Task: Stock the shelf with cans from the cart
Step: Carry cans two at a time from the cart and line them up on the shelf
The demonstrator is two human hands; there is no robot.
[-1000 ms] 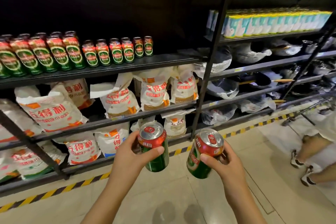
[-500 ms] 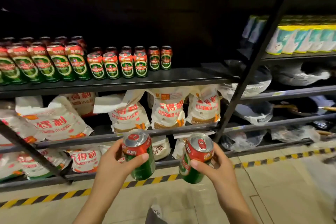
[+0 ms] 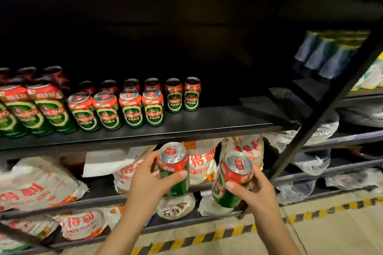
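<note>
My left hand (image 3: 148,180) grips a red and green beer can (image 3: 175,168), held upright just below the front edge of the black shelf (image 3: 217,124). A second can (image 3: 233,180) of the same kind, tilted slightly left, is gripped by my right hand (image 3: 256,192) a little lower and to the right. Rows of matching cans (image 3: 132,107) stand on the left and middle of that shelf. The shelf's right part is bare. The cart is out of view.
White sacks with red lettering (image 3: 202,163) fill the two lower shelves behind my hands. A slanted black upright (image 3: 323,114) bounds the shelf bay on the right, with blue-green packs (image 3: 329,54) beyond it. Yellow-black tape (image 3: 207,236) lines the tiled floor.
Both hands have risen with their cans toward the shelf edge, and the shelf now looms closer and larger. The person at the right is no longer in view.
</note>
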